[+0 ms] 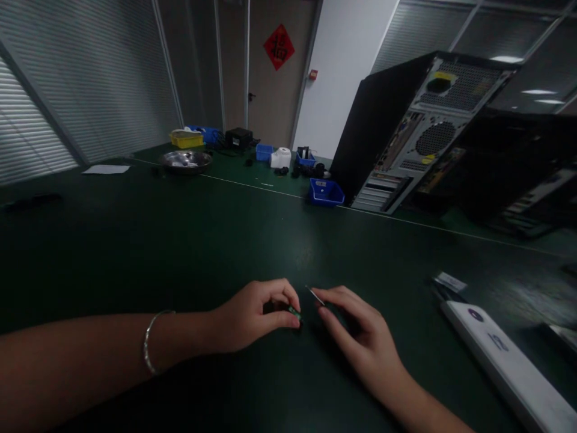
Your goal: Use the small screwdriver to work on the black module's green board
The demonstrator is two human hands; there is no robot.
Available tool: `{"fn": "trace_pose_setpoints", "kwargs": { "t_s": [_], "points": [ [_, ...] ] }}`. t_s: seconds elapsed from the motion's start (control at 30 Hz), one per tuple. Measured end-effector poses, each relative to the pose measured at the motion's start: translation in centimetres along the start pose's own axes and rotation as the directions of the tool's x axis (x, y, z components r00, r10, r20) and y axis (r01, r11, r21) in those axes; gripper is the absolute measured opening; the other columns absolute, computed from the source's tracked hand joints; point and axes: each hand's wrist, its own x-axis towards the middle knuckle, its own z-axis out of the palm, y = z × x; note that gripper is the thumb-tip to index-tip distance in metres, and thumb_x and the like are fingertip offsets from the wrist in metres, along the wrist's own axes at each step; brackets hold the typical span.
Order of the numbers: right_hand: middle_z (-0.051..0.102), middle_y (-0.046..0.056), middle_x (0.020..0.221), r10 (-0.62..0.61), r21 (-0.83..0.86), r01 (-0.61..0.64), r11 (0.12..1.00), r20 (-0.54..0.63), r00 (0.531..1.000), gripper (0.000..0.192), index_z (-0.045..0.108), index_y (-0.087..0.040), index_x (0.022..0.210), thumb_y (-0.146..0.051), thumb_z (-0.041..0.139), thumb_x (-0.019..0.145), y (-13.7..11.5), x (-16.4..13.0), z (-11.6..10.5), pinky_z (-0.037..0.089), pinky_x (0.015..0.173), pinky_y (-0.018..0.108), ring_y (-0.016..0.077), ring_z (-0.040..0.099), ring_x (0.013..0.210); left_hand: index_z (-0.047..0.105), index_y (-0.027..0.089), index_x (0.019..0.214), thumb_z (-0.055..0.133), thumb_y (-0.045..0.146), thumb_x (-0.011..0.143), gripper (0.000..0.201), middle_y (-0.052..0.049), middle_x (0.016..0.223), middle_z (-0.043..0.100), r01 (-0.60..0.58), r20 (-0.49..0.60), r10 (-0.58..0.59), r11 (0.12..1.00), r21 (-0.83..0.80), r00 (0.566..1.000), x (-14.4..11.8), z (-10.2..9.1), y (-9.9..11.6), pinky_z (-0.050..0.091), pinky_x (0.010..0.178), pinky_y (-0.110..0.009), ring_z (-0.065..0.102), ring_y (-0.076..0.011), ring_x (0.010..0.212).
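My left hand [264, 313], with a bracelet at the wrist, pinches a small green circuit board [295, 313] between thumb and fingertips. Most of the board is hidden by the fingers. Just to its right, my right hand [360, 331] grips a thin metal tool, tweezers by its look [315, 295], between thumb and index finger. Its narrow tip points up and to the left, a short gap from the board. Both hands are over the dark green tabletop [216, 252].
At right lies a long white device [505, 355]. Farther back stand a blue tray [325, 192], a black computer tower [396, 126] and a metal bowl [186, 161]. A yellow basket [186, 140] and a white sheet [106, 169] are at the far left.
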Motion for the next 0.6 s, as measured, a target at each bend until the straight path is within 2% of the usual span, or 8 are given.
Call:
{"fn": "trace_pose_setpoints", "kwargs": {
  "t_s": [0.07,0.17,0.23,0.33,0.4,0.5,0.57,0.6],
  "points": [
    [0.069,0.005,0.096,0.019,0.009,-0.019,1.0,-0.016,1.0,0.025,0.069,-0.025,0.112,-0.015,0.059,0.091,0.1,0.1,-0.1,0.051,0.077,0.03,0.0197,0.066,0.089,0.069,0.019,0.091,0.071,0.024,0.082,0.011,-0.002,0.086,0.068,-0.035,0.074,0.028,0.996,0.087,0.997,0.0,-0.1,0.3,0.045,0.075,-0.03,0.062,-0.0183,0.081],
    [0.07,0.005,0.097,0.031,0.023,-0.03,0.999,-0.014,0.999,0.024,0.069,-0.024,0.111,-0.016,0.059,0.091,0.1,0.2,-0.1,0.051,0.076,0.03,0.0195,0.066,0.088,0.072,0.019,0.09,0.067,0.019,0.085,0.007,-0.003,0.086,0.07,-0.203,0.204,0.15,0.94,0.273,0.968,0.1,-0.2,0.4,0.042,0.087,-0.032,0.06,-0.019,0.089],
    [0.071,0.005,0.096,0.034,0.031,-0.033,0.999,-0.008,0.999,0.022,0.07,-0.023,0.108,-0.017,0.059,0.09,0.1,0.2,-0.1,0.052,0.077,0.03,0.0196,0.067,0.088,0.072,0.019,0.093,0.063,0.018,0.089,0.01,-0.004,0.088,0.071,-0.295,0.252,0.212,0.886,0.358,0.944,0.0,-0.1,0.2,0.04,0.092,-0.033,0.06,-0.0188,0.092],
    [0.071,0.006,0.096,0.049,0.03,-0.048,0.998,-0.023,0.999,0.022,0.069,-0.021,0.109,-0.018,0.06,0.089,0.1,0.1,0.0,0.053,0.077,0.031,0.0202,0.067,0.088,0.069,0.021,0.107,0.063,0.019,0.089,0.019,-0.007,0.103,0.069,-0.296,0.217,0.224,0.865,0.404,0.95,0.0,0.0,0.2,0.041,0.095,-0.035,0.058,-0.0212,0.103],
    [0.07,0.006,0.097,0.075,0.023,-0.074,0.997,-0.054,0.996,0.026,0.066,-0.02,0.115,-0.02,0.059,0.09,0.2,0.1,-0.1,0.053,0.077,0.032,0.0208,0.067,0.088,0.065,0.022,0.117,0.062,0.019,0.089,0.028,-0.009,0.112,0.066,-0.28,0.159,0.235,0.878,0.388,0.959,0.3,0.0,1.0,0.041,0.097,-0.037,0.055,-0.0226,0.109],
    [0.069,0.007,0.1,0.12,0.012,-0.12,0.993,-0.083,0.989,0.028,0.063,-0.021,0.118,-0.023,0.058,0.091,0.4,0.0,-0.2,0.053,0.077,0.032,0.0219,0.067,0.091,0.067,0.021,0.11,0.057,0.016,0.091,0.022,-0.007,0.106,0.065,-0.274,0.006,0.283,0.922,0.272,0.959,0.3,-0.2,2.5,0.043,0.095,-0.037,0.058,-0.0216,0.104],
    [0.069,0.007,0.101,0.144,0.01,-0.144,0.99,-0.08,0.986,0.024,0.065,-0.021,0.113,-0.024,0.057,0.091,0.5,0.0,-0.2,0.053,0.078,0.033,0.0231,0.066,0.093,0.068,0.024,0.104,0.054,0.021,0.092,0.018,-0.006,0.1,0.065,-0.248,-0.042,0.255,0.961,0.125,0.966,-1.8,-0.3,1.8,0.047,0.088,-0.037,0.061,-0.0216,0.096],
    [0.069,0.007,0.101,0.153,0.01,-0.153,0.988,-0.075,0.985,0.021,0.066,-0.021,0.11,-0.025,0.057,0.091,0.6,0.1,-0.2,0.053,0.078,0.034,0.0237,0.066,0.093,0.069,0.026,0.101,0.054,0.027,0.092,0.017,-0.006,0.096,0.067,-0.229,-0.028,0.231,0.972,0.052,0.973,-4.0,-0.2,0.3,0.049,0.083,-0.038,0.062,-0.0226,0.09]
  ]
}}
